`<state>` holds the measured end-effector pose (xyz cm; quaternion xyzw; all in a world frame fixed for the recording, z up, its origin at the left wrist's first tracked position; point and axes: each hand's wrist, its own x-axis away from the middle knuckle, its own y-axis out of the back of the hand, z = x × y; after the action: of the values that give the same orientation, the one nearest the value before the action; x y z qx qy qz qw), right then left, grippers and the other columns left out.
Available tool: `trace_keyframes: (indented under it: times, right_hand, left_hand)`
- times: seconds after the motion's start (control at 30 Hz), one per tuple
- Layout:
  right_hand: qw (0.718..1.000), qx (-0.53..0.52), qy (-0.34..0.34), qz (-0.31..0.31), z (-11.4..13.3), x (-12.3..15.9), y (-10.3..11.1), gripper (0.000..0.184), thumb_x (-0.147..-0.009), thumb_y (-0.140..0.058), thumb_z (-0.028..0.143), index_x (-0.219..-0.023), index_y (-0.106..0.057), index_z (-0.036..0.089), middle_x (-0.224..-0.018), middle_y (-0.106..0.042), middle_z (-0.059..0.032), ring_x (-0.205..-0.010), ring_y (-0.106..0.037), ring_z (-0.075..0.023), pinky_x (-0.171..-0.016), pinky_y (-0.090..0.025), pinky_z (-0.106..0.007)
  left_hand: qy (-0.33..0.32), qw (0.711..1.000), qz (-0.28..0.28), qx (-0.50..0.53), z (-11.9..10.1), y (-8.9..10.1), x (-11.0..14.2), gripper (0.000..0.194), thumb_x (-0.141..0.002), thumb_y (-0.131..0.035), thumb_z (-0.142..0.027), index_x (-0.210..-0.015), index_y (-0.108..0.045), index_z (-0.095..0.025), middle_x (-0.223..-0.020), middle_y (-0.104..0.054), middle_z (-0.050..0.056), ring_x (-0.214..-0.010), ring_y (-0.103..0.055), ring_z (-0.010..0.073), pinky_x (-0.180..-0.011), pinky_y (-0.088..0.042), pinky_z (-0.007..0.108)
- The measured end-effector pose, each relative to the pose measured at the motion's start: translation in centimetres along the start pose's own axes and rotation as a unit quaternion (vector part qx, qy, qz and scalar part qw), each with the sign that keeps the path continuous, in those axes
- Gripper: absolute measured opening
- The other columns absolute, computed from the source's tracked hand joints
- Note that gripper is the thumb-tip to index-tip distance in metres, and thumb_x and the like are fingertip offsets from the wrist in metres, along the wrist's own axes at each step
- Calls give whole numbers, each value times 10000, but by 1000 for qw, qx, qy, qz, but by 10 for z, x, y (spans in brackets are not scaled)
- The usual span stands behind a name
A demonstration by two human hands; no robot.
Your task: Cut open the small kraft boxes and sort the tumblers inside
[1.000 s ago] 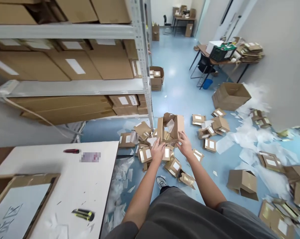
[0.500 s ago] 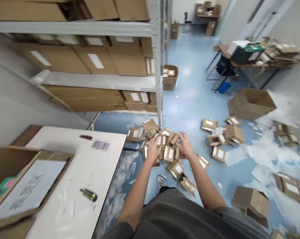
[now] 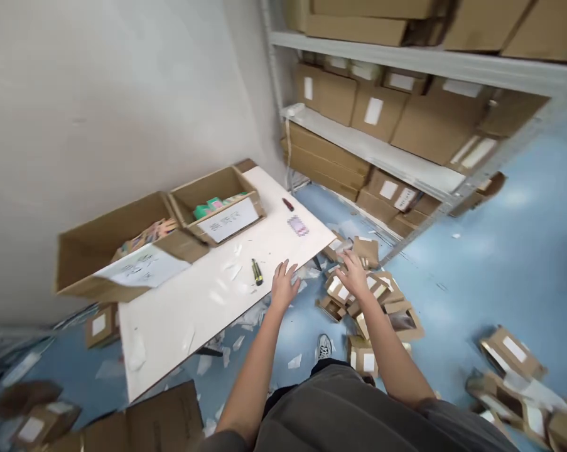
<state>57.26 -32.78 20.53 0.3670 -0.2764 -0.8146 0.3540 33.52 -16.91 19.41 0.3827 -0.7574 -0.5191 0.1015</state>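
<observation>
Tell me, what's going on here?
A person is standing at a white table with both hands empty and fingers spread. The left hand is near the table's edge; the right hand is above a pile of small cardboard boxes on the floor. On the table are two open boxes with things inside and a yellow-and-black cutter.

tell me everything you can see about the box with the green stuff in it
The open box looks like brown cardboard, with a handwritten white sheet on its front; the writing is too blurred to read. Green and pink items lie inside. It sits upright on the white table, right beside a larger open carton. Neither the left hand nor the right hand touches it.
</observation>
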Motion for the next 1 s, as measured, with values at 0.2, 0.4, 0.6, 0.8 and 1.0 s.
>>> trace_keyframes:
  times: [0.2, 0.4, 0.6, 0.8, 1.0]
  right_hand:
    - [983, -52, 151, 96, 140, -26, -101, 477, -941, -585, 348, -1407, -592, 244, -1462, -539, -144, -1411, -451, -336, -1172, -419, -569]
    - [931, -103, 294, 192, 327, 6, -224, 470, -938, -587, 357, -1397, -594, 255, -1452, -544, -140, -1399, -466, -349, -1136, -447, -598]
    - [848, -162, 412, 291, 518, 93, -328, 467, -932, -592, 362, -1383, -606, 240, -1466, -534, -148, -1389, -474, -344, -1128, -466, -566]
    - [739, -199, 521, 376, 675, 183, -396, 491, -937, -594, 358, -1411, -590, 228, -1490, -510, -148, -1409, -454, -331, -1166, -431, -544]
    - [646, -223, 579, 445, 787, 261, -459, 527, -924, -611, 323, -1443, -574, 240, -1524, -487, -129, -1438, -421, -326, -1205, -391, -516]
  left_hand:
    - [148, 983, -107, -26, 111, 92, 108, 503, -874, -703, -264, -1370, -628, -252, -1570, -487, 113, -1471, -406, 362, -1182, -423, 554]
    - [309, 929, -198, -52, 215, 188, 273, 513, -869, -702, -251, -1376, -625, -245, -1553, -504, 120, -1438, -447, 345, -1168, -439, 537]
    - [456, 835, -292, -97, 277, 288, 470, 492, -885, -695, -308, -1368, -638, -234, -1540, -519, 126, -1410, -483, 334, -1191, -415, 508]
    - [582, 709, -372, -143, 296, 357, 639, 476, -919, -640, -334, -1379, -623, -213, -1561, -490, 137, -1414, -467, 343, -1186, -414, 515]
    - [674, 601, -405, -142, 310, 370, 736, 485, -922, -645, -348, -1388, -611, -218, -1577, -466, 128, -1425, -448, 339, -1191, -414, 503]
